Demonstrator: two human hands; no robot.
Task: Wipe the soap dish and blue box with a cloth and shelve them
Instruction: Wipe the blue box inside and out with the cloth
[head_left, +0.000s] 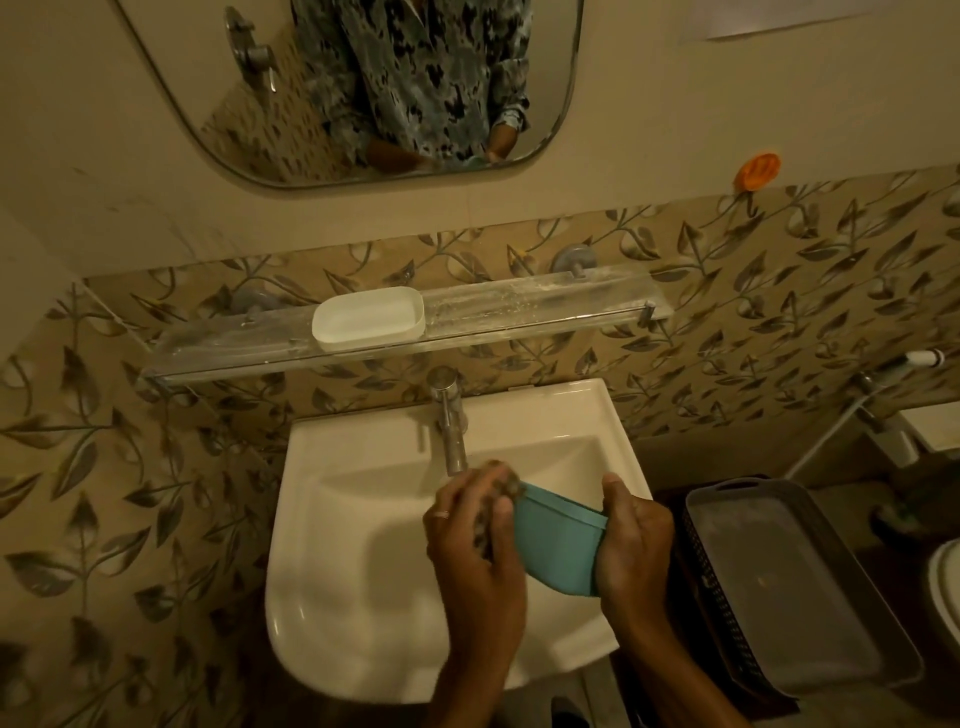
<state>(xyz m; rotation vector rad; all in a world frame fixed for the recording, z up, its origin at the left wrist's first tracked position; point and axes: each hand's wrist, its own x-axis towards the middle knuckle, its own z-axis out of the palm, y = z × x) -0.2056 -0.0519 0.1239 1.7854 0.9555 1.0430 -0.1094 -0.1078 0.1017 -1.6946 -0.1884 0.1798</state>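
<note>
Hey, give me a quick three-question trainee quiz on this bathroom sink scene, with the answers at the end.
1. True or false: the white soap dish sits on the glass shelf.
2. Which hand grips the cloth?
3. Fill in: the right hand holds the blue box over the ____.
Key: 1 true; 2 the left hand; 3 sink.

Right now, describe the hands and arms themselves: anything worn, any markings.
Both are bare: no gloves, no watch. The left hand wears a thin pale ring on one finger; the right hand shows none. The forearms are uncovered to the frame's edge. In the mirror, a patterned sleeve ends above the wrist.
</note>
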